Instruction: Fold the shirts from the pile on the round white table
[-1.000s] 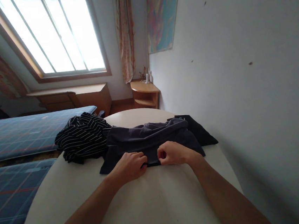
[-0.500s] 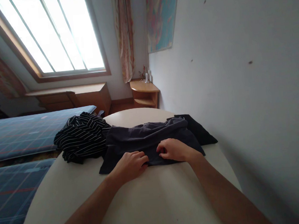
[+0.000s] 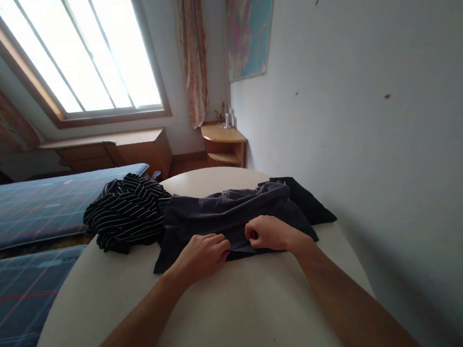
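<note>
Round pale table [image 3: 229,315] beside the wall [image 3: 374,127]: our left hand [image 3: 200,255] and right hand [image 3: 268,232] both closed on the near hem of the dark grey shirt [image 3: 227,212] lying mid-table — soft, light, limp, we judge — best gripped at that hem.

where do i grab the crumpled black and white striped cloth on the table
Probably a raised fold on top of the black and white striped cloth heap, coming from above and its left: it lies bunched with no flat hem showing, and the dark grey garment abuts its right side.
</note>
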Demonstrator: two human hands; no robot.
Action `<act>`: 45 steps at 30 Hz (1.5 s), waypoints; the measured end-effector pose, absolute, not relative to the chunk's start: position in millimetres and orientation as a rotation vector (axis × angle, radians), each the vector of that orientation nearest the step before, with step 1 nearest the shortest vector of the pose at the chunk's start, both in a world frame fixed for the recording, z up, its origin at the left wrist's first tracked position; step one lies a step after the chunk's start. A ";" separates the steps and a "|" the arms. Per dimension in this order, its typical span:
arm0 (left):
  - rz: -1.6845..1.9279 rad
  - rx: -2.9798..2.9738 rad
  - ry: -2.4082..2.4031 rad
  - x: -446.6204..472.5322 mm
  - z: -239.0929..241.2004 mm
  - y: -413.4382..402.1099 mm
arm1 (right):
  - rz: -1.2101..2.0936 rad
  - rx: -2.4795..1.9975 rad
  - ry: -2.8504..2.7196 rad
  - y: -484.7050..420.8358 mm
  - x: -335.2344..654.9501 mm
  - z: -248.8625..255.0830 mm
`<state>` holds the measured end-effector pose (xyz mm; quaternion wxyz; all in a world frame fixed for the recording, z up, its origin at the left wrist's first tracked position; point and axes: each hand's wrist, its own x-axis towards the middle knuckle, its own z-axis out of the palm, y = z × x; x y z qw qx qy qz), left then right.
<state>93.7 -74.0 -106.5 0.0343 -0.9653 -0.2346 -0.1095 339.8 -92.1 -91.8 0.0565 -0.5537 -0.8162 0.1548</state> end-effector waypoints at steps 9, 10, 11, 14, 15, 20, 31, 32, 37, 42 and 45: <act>-0.495 -2.858 -0.876 94.1 -111.1 -71.5 | 0.656 -1.616 -2.371 -99.9 337.5 -76.3; -0.503 -2.851 -0.883 94.0 -111.3 -71.3 | 0.646 -1.630 -2.383 -99.5 337.4 -76.4; -0.500 -2.851 -0.882 93.9 -111.3 -71.2 | 0.625 -1.638 -2.395 -98.9 337.6 -76.8; -0.435 -2.892 -0.843 94.1 -111.4 -71.2 | 0.525 -1.627 -2.410 -97.2 339.9 -78.4; -0.408 -2.914 -0.824 94.3 -111.7 -71.3 | 0.509 -1.618 -2.408 -96.9 340.8 -79.0; -0.342 -3.056 -0.722 93.5 -118.2 -71.1 | 0.653 -1.653 -2.423 -97.8 345.6 -84.2; -0.490 -3.183 -0.837 80.8 -124.8 -85.6 | 0.786 -1.654 -2.429 -105.0 350.4 -90.6; -0.475 -3.178 -0.855 79.9 -127.3 -88.2 | 0.737 -1.626 -2.451 -109.9 349.6 -90.7; -0.247 -3.210 -0.895 75.1 -139.8 -101.9 | 0.527 -1.474 -2.494 -143.0 350.9 -91.8; -0.160 -3.260 -0.858 70.4 -138.3 -120.3 | 0.652 -1.463 -2.483 -166.6 354.8 -85.3; -0.185 -3.236 -0.847 69.7 -138.9 -133.2 | 0.778 -1.521 -2.488 -170.6 353.2 -81.7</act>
